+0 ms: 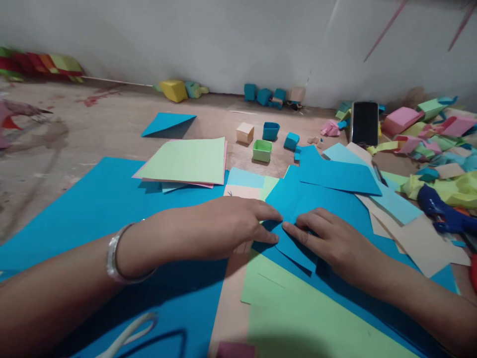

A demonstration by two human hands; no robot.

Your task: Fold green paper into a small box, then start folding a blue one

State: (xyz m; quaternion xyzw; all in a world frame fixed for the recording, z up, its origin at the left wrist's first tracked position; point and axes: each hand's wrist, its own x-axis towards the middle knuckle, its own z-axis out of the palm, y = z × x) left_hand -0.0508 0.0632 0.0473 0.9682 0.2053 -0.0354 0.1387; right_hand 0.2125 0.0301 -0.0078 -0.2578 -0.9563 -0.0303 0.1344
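A folded piece of blue paper (294, 251) lies on larger blue and green sheets, between my hands. My left hand (238, 226), reaching in from the left, has its fingers apart, with thumb and fingertips resting at the paper's left edge. On the right, my right hand (328, 238) presses the same paper with an extended index finger, its other fingers curled. Beyond my hands lies another cut blue piece (339, 176). Light green sheets (268, 308) extend below the folded piece.
A stack of green and pink sheets (186, 161) lies at centre left. Small paper boxes (262, 150) stand behind. At the right are a phone (364, 123), paper scraps (432, 149) and a blue tool (443, 214). A white handle (130, 333) shows at the bottom left.
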